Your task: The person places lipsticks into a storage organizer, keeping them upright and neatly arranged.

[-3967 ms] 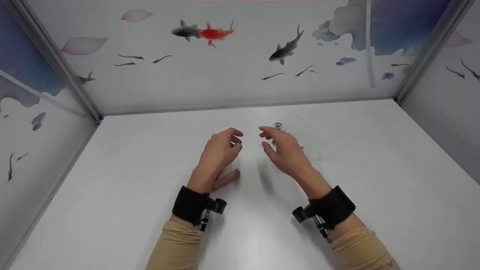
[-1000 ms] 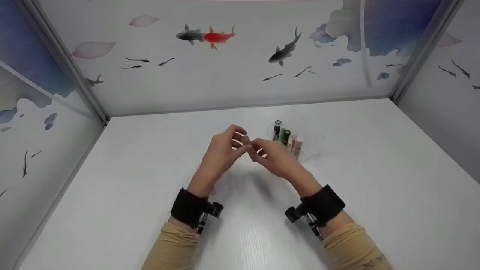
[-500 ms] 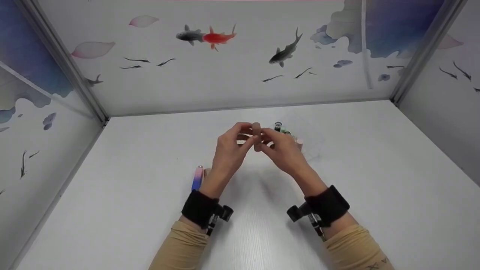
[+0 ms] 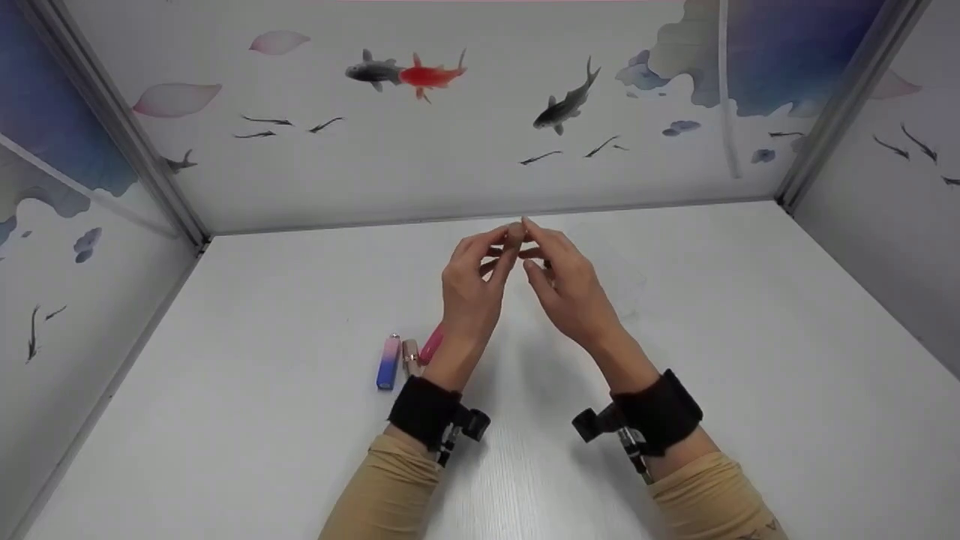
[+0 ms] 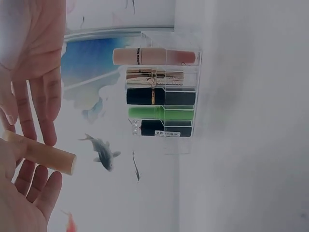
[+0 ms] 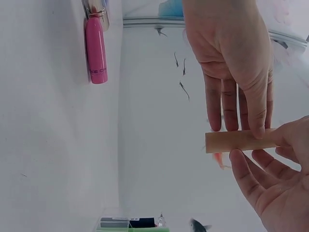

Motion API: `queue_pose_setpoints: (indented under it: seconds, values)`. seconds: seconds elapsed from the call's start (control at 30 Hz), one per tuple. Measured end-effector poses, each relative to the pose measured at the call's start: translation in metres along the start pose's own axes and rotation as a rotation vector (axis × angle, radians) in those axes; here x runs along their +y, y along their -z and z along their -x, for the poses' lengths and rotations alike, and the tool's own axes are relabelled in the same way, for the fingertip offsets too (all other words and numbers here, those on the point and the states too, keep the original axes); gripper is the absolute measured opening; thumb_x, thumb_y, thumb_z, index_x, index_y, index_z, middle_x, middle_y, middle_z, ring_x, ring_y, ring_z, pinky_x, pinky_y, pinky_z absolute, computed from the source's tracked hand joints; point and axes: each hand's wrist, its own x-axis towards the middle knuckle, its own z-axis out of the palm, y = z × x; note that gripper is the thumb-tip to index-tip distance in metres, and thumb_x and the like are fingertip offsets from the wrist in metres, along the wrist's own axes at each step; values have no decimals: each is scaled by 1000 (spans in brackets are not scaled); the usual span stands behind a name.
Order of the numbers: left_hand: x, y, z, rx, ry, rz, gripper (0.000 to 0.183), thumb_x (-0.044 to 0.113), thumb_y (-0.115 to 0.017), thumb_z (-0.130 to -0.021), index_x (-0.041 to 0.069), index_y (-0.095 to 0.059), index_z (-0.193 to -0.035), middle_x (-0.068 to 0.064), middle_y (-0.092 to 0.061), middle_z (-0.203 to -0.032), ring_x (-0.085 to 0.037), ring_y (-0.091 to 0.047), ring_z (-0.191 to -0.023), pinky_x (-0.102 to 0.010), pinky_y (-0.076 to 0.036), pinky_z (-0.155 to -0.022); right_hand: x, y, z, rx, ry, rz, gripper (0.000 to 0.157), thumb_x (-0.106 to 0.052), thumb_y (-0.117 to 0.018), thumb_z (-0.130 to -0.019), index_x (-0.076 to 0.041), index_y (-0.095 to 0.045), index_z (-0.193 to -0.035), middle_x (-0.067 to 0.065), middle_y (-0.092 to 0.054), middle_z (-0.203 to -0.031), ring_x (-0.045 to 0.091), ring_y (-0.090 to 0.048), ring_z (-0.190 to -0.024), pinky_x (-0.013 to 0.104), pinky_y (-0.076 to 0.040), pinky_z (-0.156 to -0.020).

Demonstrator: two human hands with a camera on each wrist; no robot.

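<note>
My left hand (image 4: 474, 289) pinches a plain beige lipstick tube (image 6: 219, 143) between thumb and fingers, held up off the table. The right hand (image 4: 574, 289) faces it, its index finger at the tube's top end, its thumb apart in the head view and the other fingers loosely bent. Beyond the hands, a clear acrylic holder (image 5: 199, 79) bears several cosmetic tubes: a pink one (image 5: 154, 56), a gold one (image 5: 145, 77), a black one (image 5: 140, 96), a green one (image 5: 145, 113) and another dark one (image 5: 150, 127). In the head view the right hand hides most of these.
By the left wrist lie a pink-to-blue tube (image 4: 388, 362), a beige and gold lipstick (image 4: 410, 356) and a hot-pink tube (image 6: 96, 50). The white table (image 4: 247, 420) is bounded by printed panels (image 4: 480, 172) at the back and sides.
The organizer tubes came into view, then went behind the right hand. Both hands have met at the beige tube and risen away from me with it. The right thumb has drawn off the tube.
</note>
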Motion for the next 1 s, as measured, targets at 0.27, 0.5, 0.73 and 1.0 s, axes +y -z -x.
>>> queue_pose_setpoints:
  seconds: [0.27, 0.5, 0.73, 1.0]
  values:
    - [-4, -12, -5, 26, 38, 70, 34, 22, -66, -96, 15, -68, -130, -4, -65, -116, -13, -65, -110, -28, -57, -94, 10, 5, -5, -2, 40, -16, 48, 3, -47, -101, -6, -47, -148, 11, -60, -142, 24, -65, -121, 32, -59, -82]
    - [-6, -24, -8, 39, 63, 111, 35, 22, -68, -95, 16, -68, -129, -3, -68, -115, -12, -68, -106, -21, -58, -86, 21, 10, -9, 37, 74, 47, 42, 4, -46, -101, -4, -55, -141, 13, -60, -138, 25, -66, -118, 25, -53, -78]
    - [-12, -34, -14, 51, 77, 128, 30, 23, -69, -94, 18, -68, -124, 0, -72, -114, -8, -69, -105, -19, -58, -84, 31, 14, -14, 21, 38, 66, 43, 5, -45, -100, -6, -57, -140, 13, -61, -137, 27, -64, -122, 36, -54, -87]
    - [-21, -46, -19, 37, 126, 95, 27, 21, -68, -95, 20, -69, -122, 3, -74, -115, -8, -70, -106, -21, -58, -86, 43, 14, -20, -2, 33, 100, 42, 8, -47, -99, -3, -59, -137, 15, -62, -135, 29, -61, -125, 44, -53, -99]
